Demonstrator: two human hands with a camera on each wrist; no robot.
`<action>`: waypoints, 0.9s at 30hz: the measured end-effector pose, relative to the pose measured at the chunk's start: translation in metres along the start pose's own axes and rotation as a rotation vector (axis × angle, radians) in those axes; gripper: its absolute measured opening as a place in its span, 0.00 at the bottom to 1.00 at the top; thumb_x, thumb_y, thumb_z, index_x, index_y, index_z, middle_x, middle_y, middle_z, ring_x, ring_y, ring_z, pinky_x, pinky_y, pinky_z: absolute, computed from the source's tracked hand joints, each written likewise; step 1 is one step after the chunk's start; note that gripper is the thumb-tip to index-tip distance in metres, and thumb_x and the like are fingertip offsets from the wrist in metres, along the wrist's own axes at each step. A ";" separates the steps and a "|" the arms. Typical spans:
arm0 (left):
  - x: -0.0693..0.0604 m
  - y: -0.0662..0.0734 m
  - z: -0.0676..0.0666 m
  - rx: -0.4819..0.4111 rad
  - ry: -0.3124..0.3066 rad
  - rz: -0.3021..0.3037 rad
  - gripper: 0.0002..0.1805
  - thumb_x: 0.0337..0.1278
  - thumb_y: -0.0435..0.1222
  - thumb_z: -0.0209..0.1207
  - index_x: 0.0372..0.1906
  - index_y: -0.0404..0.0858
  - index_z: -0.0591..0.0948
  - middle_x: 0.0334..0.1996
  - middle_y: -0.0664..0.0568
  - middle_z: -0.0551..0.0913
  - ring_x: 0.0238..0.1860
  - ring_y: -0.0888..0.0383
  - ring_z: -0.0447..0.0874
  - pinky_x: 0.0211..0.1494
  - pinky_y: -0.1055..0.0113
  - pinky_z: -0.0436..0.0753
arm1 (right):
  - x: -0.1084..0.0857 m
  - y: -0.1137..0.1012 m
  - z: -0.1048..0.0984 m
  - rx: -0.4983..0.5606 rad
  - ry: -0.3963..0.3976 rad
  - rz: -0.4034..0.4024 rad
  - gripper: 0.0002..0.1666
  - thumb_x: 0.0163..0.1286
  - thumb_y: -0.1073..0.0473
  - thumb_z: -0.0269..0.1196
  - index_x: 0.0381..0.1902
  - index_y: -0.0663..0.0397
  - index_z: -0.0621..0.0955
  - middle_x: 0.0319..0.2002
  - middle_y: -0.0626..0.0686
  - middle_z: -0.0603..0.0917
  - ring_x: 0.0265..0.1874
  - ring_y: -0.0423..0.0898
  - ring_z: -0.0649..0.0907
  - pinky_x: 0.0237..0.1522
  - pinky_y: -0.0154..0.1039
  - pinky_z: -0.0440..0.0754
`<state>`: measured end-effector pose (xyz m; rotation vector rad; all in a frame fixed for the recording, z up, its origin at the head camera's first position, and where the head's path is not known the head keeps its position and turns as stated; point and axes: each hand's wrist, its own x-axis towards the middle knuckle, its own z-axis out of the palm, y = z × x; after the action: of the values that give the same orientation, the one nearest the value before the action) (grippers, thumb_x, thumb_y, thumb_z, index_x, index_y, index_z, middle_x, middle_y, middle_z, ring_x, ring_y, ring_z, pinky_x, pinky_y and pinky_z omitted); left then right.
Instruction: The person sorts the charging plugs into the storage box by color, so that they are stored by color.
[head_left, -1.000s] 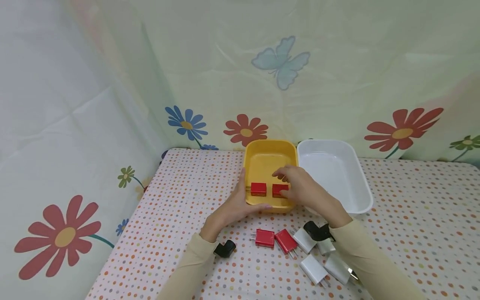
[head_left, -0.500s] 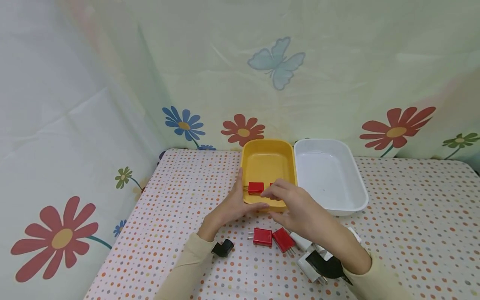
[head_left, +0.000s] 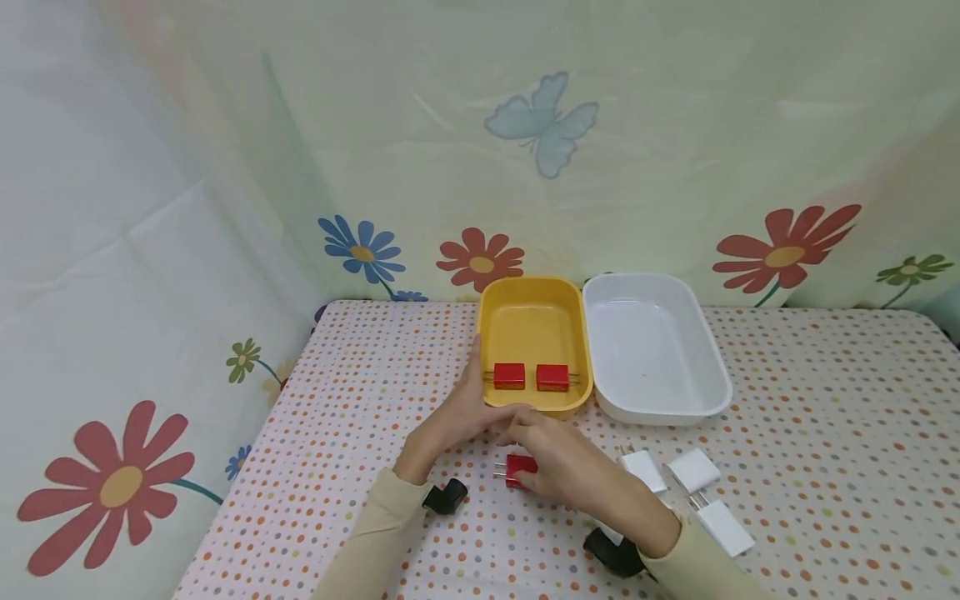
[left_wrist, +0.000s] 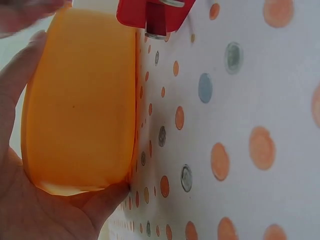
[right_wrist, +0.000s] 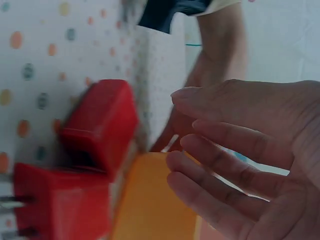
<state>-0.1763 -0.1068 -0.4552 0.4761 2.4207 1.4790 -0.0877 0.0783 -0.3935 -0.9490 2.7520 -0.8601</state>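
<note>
I have the left hand (head_left: 459,410) holding the near left corner of the yellow tray (head_left: 532,329) mid-frame, thumb along the front wall and fingers up the left side. The right hand (head_left: 562,460) is just below it, low over the bench (head_left: 832,417), fingers loosely bent and apart with nothing between them. Its thumb overlaps a red charger (head_left: 518,468); from the head view I can't tell whether they touch. My right wrist view shows two red chargers (right_wrist: 107,117) close together at lower left. Inside the tray, near its front, lies another red pair (head_left: 509,376). I see the white tray (head_left: 648,358) to its right and white chargers (head_left: 694,469) at lower right
</note>
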 end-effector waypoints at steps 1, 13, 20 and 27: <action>0.000 0.000 0.001 -0.003 0.003 0.002 0.73 0.55 0.49 0.77 0.85 0.49 0.30 0.82 0.48 0.54 0.78 0.51 0.57 0.79 0.45 0.61 | 0.000 0.002 0.003 0.005 -0.009 0.007 0.22 0.55 0.67 0.81 0.48 0.61 0.88 0.47 0.53 0.83 0.40 0.45 0.82 0.43 0.41 0.85; -0.002 0.002 0.003 0.012 0.023 -0.071 0.75 0.54 0.53 0.77 0.85 0.50 0.28 0.85 0.49 0.46 0.83 0.50 0.47 0.81 0.45 0.55 | -0.001 0.024 0.029 0.078 -0.036 0.066 0.22 0.53 0.69 0.81 0.46 0.64 0.86 0.49 0.56 0.85 0.47 0.50 0.83 0.48 0.49 0.86; -0.002 0.001 0.002 0.015 0.021 -0.068 0.75 0.53 0.55 0.77 0.85 0.50 0.28 0.85 0.51 0.45 0.83 0.50 0.46 0.81 0.45 0.55 | -0.002 0.033 0.032 0.132 -0.051 0.044 0.22 0.56 0.67 0.80 0.48 0.62 0.86 0.49 0.54 0.84 0.47 0.49 0.82 0.46 0.44 0.86; -0.003 0.002 0.002 0.032 0.019 -0.081 0.75 0.54 0.54 0.77 0.85 0.47 0.28 0.85 0.48 0.44 0.83 0.49 0.46 0.81 0.44 0.55 | -0.004 0.035 0.035 0.090 -0.034 0.022 0.23 0.55 0.67 0.80 0.49 0.61 0.85 0.51 0.55 0.83 0.48 0.50 0.82 0.49 0.48 0.85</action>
<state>-0.1729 -0.1056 -0.4541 0.3683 2.4509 1.4199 -0.0937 0.0863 -0.4422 -0.9063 2.6653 -0.9469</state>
